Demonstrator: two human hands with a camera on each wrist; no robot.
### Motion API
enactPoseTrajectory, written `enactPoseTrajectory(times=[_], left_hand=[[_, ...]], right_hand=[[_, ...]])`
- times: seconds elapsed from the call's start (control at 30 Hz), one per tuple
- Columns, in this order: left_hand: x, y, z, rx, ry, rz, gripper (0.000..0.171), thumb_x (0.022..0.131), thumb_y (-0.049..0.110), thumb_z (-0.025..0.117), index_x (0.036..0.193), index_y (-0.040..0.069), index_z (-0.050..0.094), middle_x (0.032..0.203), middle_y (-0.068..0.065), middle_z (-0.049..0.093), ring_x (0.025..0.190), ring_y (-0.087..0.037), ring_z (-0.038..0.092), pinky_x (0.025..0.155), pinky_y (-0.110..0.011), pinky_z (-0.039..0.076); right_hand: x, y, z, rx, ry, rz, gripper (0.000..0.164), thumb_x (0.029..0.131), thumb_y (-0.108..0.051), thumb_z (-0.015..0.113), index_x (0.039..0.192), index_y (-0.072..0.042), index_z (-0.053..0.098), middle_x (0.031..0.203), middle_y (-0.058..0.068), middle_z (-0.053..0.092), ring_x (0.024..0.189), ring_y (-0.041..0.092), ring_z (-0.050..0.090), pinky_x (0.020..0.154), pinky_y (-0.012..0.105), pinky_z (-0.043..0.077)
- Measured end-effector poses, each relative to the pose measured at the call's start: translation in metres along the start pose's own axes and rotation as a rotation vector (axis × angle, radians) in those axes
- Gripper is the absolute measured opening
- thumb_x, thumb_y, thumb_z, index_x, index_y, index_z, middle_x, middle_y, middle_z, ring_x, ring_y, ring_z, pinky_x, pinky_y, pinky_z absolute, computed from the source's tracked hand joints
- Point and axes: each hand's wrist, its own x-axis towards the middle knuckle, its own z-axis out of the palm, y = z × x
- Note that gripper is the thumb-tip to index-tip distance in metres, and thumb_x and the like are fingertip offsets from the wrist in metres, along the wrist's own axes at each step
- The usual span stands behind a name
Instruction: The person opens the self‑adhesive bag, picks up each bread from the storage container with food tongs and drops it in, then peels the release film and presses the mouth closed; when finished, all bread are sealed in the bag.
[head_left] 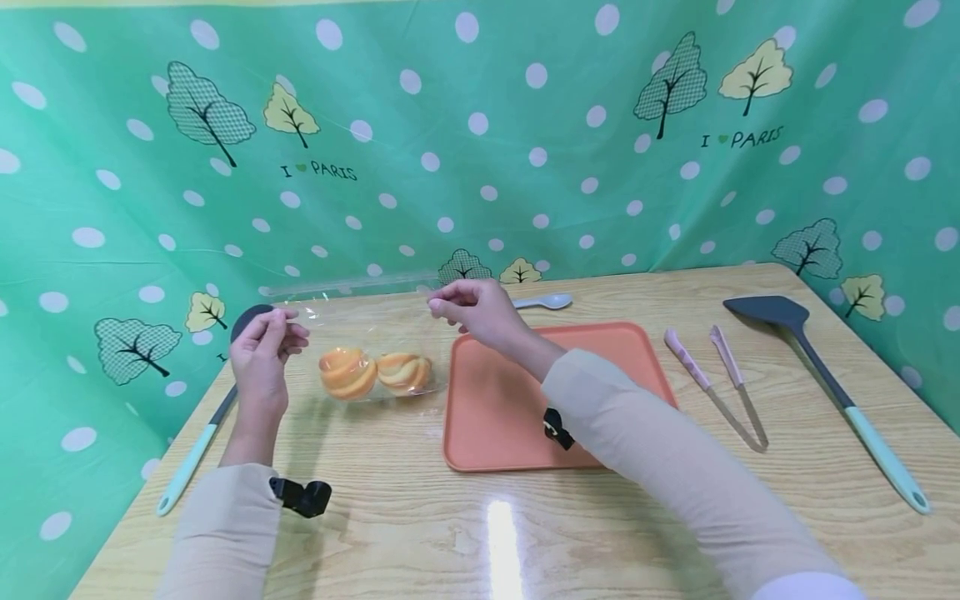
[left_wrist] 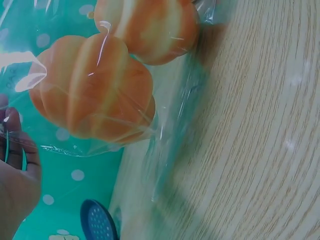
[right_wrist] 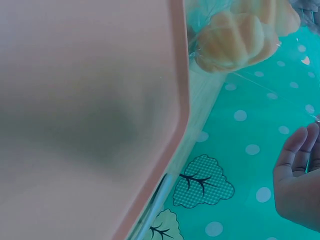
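Left hand (head_left: 262,358) and right hand (head_left: 480,312) pinching clear plastic bag (head_left: 375,329), bread rolls (head_left: 347,375) inside, skimmer (left_wrist: 98,220), holes visible only from left wrist

From the head, facing forward and down: set well back above the table (head_left: 405,533), taking in left hand (head_left: 262,354), right hand (head_left: 480,312), tray (head_left: 510,417) and curtain (head_left: 480,167). From the left wrist, facing across table to curtain, tipped sideways: close to the bread rolls (left_wrist: 92,90). From the right wrist, likewise sideways: close over the tray, facing curtain, sharing bread rolls with both other views, tray with the head.
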Motion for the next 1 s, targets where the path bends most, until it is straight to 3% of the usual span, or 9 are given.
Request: enactPoseTrajectory(times=[0.33, 0.5, 0.73, 0.87, 1.0], left_hand=[[-0.001, 0.009, 0.002, 0.066, 0.048, 0.042, 0.025, 0.101, 0.011, 0.064, 0.083, -0.004, 0.073, 0.06, -0.004, 0.065, 0.049, -0.012, 0.058, 0.048, -0.017, 0.047], [-0.003, 0.006, 0.004, 0.103, 0.053, -0.024, 0.024, 0.101, 0.008, 0.063, 0.081, -0.001, 0.074, 0.06, -0.004, 0.066, 0.047, -0.012, 0.057, 0.049, -0.019, 0.047], [-0.003, 0.006, 0.008, 0.086, 0.03, -0.054, 0.024, 0.102, 0.011, 0.062, 0.088, -0.001, 0.076, 0.07, -0.004, 0.072, 0.048, -0.014, 0.055, 0.047, -0.019, 0.043], [-0.003, 0.011, 0.012, 0.072, 0.024, -0.085, 0.023, 0.102, 0.011, 0.061, 0.091, -0.001, 0.077, 0.077, -0.004, 0.075, 0.049, -0.013, 0.055, 0.047, -0.018, 0.041], [-0.004, 0.016, 0.018, 0.05, 0.037, -0.163, 0.021, 0.102, 0.016, 0.065, 0.092, 0.003, 0.078, 0.078, -0.004, 0.075, 0.051, -0.012, 0.053, 0.047, -0.017, 0.041]], right_hand=[[-0.009, -0.005, -0.002, 0.026, -0.053, 0.032, 0.02, 0.098, -0.015, 0.07, 0.113, -0.001, 0.074, 0.094, 0.007, 0.076, 0.082, 0.021, 0.065, 0.069, 0.026, 0.054], [-0.009, 0.0, -0.002, 0.02, -0.032, 0.064, 0.02, 0.098, -0.013, 0.07, 0.114, -0.002, 0.074, 0.094, 0.008, 0.075, 0.078, 0.016, 0.063, 0.07, 0.025, 0.055], [-0.006, 0.004, -0.004, 0.018, 0.001, 0.097, 0.022, 0.098, -0.015, 0.07, 0.115, -0.002, 0.073, 0.095, 0.008, 0.075, 0.091, 0.031, 0.066, 0.07, 0.026, 0.056], [-0.004, 0.001, -0.005, -0.039, 0.006, 0.085, 0.018, 0.098, -0.015, 0.07, 0.111, -0.004, 0.074, 0.094, 0.008, 0.073, 0.089, 0.028, 0.065, 0.068, 0.024, 0.054], [-0.002, -0.005, -0.005, -0.145, 0.012, 0.042, 0.02, 0.098, -0.016, 0.071, 0.114, -0.005, 0.073, 0.098, 0.01, 0.072, 0.088, 0.024, 0.064, 0.068, 0.023, 0.052]])
